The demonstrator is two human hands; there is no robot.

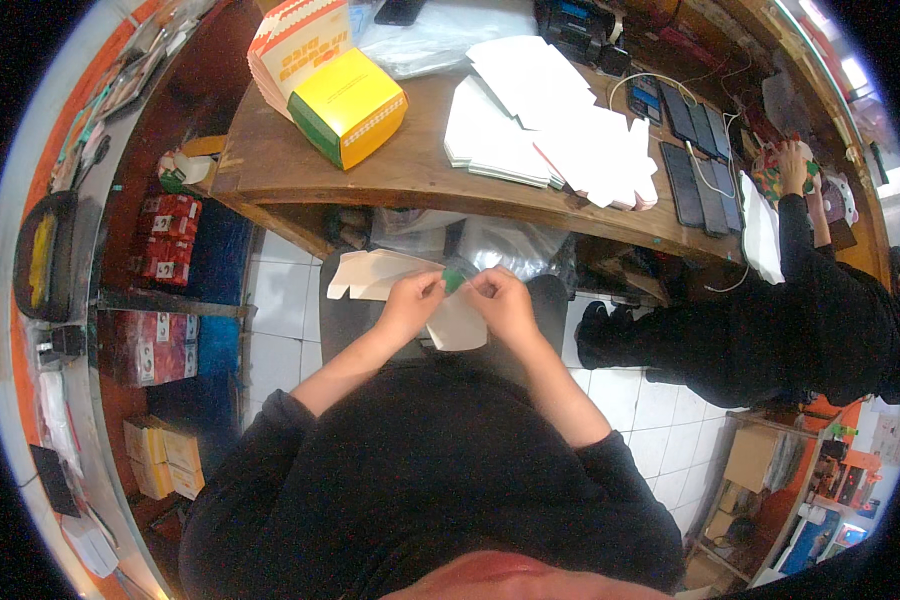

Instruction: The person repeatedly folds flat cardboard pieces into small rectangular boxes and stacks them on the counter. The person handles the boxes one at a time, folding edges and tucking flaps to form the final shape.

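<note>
A cut cardboard box blank (458, 332) is held in front of my body, over my lap. Its plain cream side faces up, and one long flap reaches out to the left. Between my two hands a small green part of it shows. My left hand (410, 303) is closed, its thumb and fingers pinching the card left of the green part. Close by on the right, my right hand (506, 305) is closed too, pinching the card with bent fingers. The fingertips of both hands almost meet.
On the wooden table (425, 170) ahead stand a yellow-and-green box (355, 105), stacked white card blanks (500, 130) and several phones (682, 185) with white cables. At the right, another person (750, 340) in black reaches over the table. Shelves (170, 300) with packed goods line the left.
</note>
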